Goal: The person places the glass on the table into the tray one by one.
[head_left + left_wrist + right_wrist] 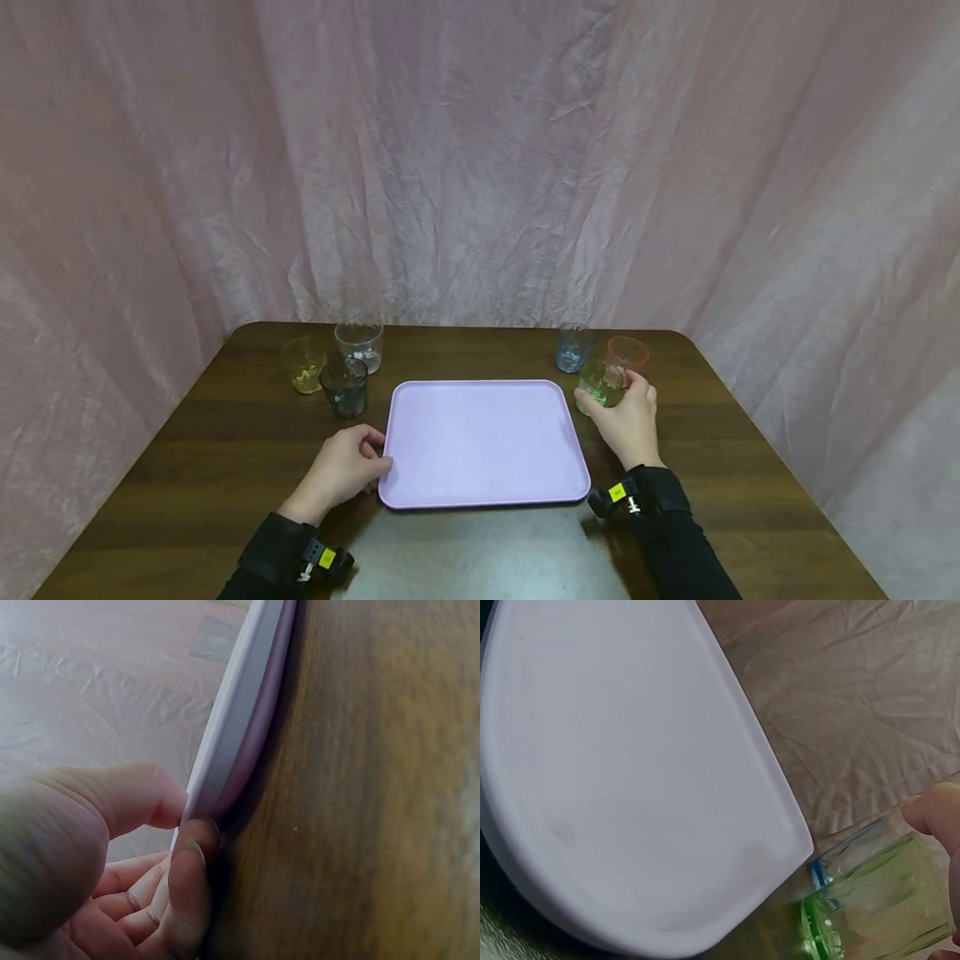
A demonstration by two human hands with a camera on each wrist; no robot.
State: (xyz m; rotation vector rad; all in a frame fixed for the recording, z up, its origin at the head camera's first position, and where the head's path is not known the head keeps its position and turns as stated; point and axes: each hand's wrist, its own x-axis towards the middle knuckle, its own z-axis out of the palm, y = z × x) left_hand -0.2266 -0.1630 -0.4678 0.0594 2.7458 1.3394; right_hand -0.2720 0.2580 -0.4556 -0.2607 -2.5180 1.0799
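A lilac tray (483,442) lies at the middle of the table. At its left edge my left hand (341,469) pinches the rim, thumb above and fingertips beneath, as the left wrist view shows close up. My right hand (628,421) is round a green glass (597,393) just beyond the tray's right side, thumb on its left and fingers on its right. In the right wrist view, the thumb (934,814) is right at the upper part of the green glass (877,907). Behind it stand a blue-tinted glass (573,350) and a glass with an orange rim (628,350).
Left of the tray's far corner stand a dark grey glass (347,396), a yellow glass (305,371) and a clear glass (362,337). The brown wooden table (750,500) ends at a pinkish curtain (480,167) at the back.
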